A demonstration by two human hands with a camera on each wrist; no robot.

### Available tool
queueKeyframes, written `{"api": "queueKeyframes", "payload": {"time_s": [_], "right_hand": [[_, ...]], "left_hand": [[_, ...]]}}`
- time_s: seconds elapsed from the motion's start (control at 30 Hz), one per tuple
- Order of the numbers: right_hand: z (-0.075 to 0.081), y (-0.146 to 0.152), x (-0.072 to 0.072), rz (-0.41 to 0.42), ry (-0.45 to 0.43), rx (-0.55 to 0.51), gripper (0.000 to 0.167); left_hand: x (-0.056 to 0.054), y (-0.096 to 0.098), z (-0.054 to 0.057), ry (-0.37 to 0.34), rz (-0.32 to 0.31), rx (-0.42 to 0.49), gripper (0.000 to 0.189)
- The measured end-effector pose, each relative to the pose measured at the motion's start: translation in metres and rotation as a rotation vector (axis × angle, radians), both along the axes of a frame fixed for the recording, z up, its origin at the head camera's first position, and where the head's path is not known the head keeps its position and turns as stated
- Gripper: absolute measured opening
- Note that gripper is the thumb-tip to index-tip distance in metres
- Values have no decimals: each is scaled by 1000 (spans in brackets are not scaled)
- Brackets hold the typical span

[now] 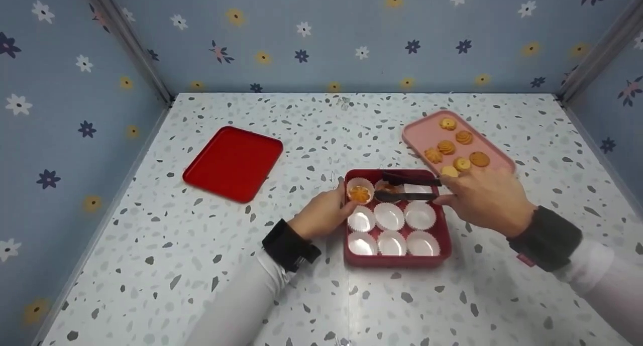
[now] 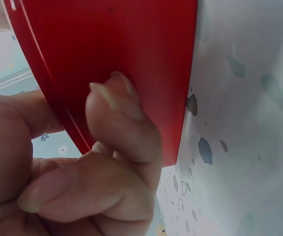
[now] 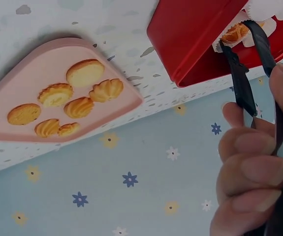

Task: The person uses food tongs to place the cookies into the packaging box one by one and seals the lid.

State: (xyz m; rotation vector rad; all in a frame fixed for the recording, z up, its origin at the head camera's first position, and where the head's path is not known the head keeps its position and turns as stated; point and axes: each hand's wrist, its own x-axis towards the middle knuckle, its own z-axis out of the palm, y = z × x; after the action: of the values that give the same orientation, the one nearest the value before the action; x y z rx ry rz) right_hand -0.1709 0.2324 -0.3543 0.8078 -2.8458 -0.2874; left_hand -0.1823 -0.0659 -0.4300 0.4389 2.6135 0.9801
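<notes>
My left hand (image 1: 324, 213) grips the left wall of a red box (image 1: 397, 260), thumb at the rim and curled fingers against the outside. In the left wrist view that wall (image 2: 151, 49) fills the upper middle. White paper cups (image 1: 389, 216) line the box in three rows. A star-shaped cookie (image 1: 359, 194) sits in the back left cup. My right hand (image 1: 490, 200) holds black tongs (image 1: 419, 196), their tips down in the back middle cup around another cookie (image 3: 235, 33). In the head view the tongs partly hide this cookie.
A pink tray (image 1: 419, 127) with several cookies (image 1: 446, 146) lies behind the box to the right, partly beneath my right hand in the head view. To the left lies a flat red tray (image 1: 233, 165). Flower-patterned panels (image 1: 331, 34) border the speckled table (image 1: 311, 120).
</notes>
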Motion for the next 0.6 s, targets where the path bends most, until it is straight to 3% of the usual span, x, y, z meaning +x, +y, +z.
{"api": "queueKeyframes", "payload": {"time_s": [0.2,0.6], "right_hand": [[-5,4,-2,25,29,-30,43],[6,4,-1,8,-68,-39,42]], "left_hand": [[0,0,0,-9,-4,8,73],[-1,-1,-1,4,-1,14,71]]}}
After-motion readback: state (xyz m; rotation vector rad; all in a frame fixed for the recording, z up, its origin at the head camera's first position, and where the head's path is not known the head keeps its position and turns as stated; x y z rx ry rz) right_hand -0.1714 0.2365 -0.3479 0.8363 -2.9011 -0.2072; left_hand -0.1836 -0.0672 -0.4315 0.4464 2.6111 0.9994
